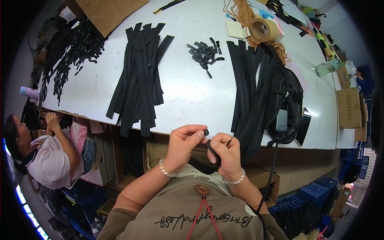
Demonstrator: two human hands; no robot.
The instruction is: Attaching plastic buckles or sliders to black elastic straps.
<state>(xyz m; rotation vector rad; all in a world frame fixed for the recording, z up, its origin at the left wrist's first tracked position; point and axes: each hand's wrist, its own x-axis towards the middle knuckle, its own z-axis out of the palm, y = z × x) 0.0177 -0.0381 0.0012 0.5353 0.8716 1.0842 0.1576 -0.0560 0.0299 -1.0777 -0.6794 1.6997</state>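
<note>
White worktop (pixel 180 96) fills most of the view, its near edge just beyond the person's hands. Left hand (pixel 182 144) and right hand (pixel 227 154) are close together in front of this edge, before the person's body. The left thumb and forefinger are clamped on a small black piece (pixel 206 132); the right fingers are clamped on a black strap (pixel 213 150), which bends down toward the lap. Whether piece and strap join cannot be told.

Left of the middle, a pile of black strips (pixel 140 76) overhangs the near edge. Small black pulls (pixel 205 53) lie loose in the middle, well apart from it. More strips, a second pile (pixel 241 92), lie to the right, partly beside a black mesh bag (pixel 294 86). A phone (pixel 305 124) lies just right of the bag, at the near edge.

Toward the far edge, a tape roll (pixel 262 29) sits by tan cords (pixel 240 14). A bottle (pixel 328 67) lies near the right edge. Black tangled pieces (pixel 82 44) cover the left end, beside brown cardboard (pixel 112 14). A co-worker (pixel 52 160) sits at the left corner.
</note>
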